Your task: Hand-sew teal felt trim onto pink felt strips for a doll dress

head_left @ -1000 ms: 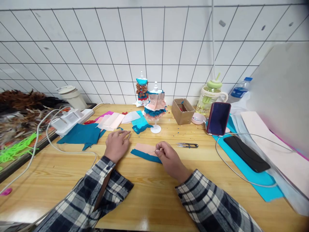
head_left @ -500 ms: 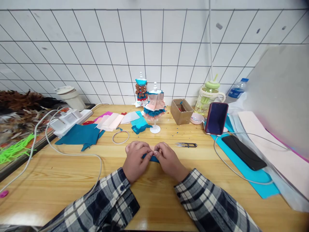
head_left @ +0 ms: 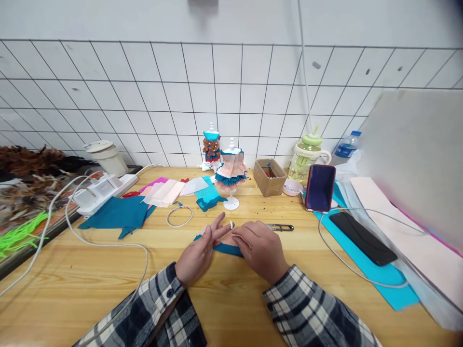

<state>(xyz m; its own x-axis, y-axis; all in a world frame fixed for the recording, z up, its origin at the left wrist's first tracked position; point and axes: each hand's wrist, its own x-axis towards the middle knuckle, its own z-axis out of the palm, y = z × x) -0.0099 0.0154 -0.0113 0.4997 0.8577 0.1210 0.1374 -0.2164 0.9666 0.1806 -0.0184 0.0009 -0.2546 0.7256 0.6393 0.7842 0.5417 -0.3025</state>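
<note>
A strip of dark blue and peach cloth (head_left: pixel 228 248) lies on the table between my hands, its blue edge toward me. My left hand (head_left: pixel 197 250) is open at the cloth's left end, fingers stretched out and apart. At one of its fingertips is a small white piece (head_left: pixel 231 225), too small to name. Closed in a pinch, my right hand (head_left: pixel 261 246) grips the cloth's right part and covers that end. Just beyond it lie thread snips (head_left: pixel 282 227), their blades partly hidden by the hand.
Behind the hands stands a small dress form (head_left: pixel 230 180) in a ruffled dress, with another dress form (head_left: pixel 211 147) further back. A hoop (head_left: pixel 180 217) and blue cloth (head_left: pixel 115 214) lie left. A cardboard box (head_left: pixel 269 179), propped phone (head_left: pixel 320 188) and black phone (head_left: pixel 362 238) are to the right.
My left hand has let go of the cloth and opened, fingers stretching forward. The right hand stays at the cloth and now partly covers the snips. The view has tilted up slightly.
</note>
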